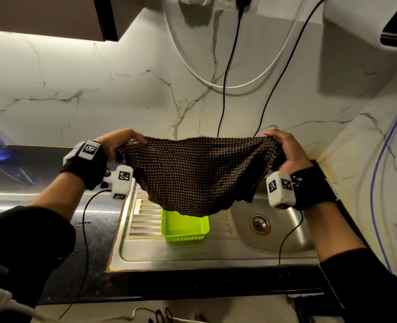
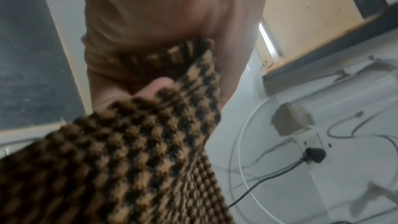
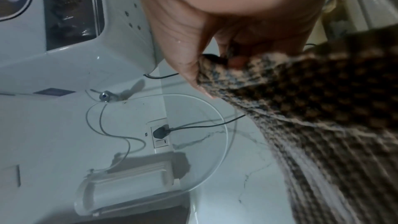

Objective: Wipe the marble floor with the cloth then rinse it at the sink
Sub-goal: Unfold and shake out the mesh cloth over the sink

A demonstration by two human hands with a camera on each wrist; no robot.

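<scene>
I am holding the cloth [image 1: 199, 173] stretched between my two hands, which are well apart, one at each top corner. My left hand [image 1: 120, 144] is pinching its corner, fingers curled round the bunched edge. My right hand [image 1: 286, 148] is gripping the other corner between thumb and curled fingers. The cloth is sagging in the middle and hanging clear of everything. Below my hands, the sink [image 1: 283, 238] is lying under my right wrist, and a green basket [image 1: 185, 227] is sitting on the ribbed drainboard just under the cloth's lowest edge. Beyond my hands, black and white cables [image 1: 225, 80] are hanging down the marble wall [image 1: 99, 94].
</scene>
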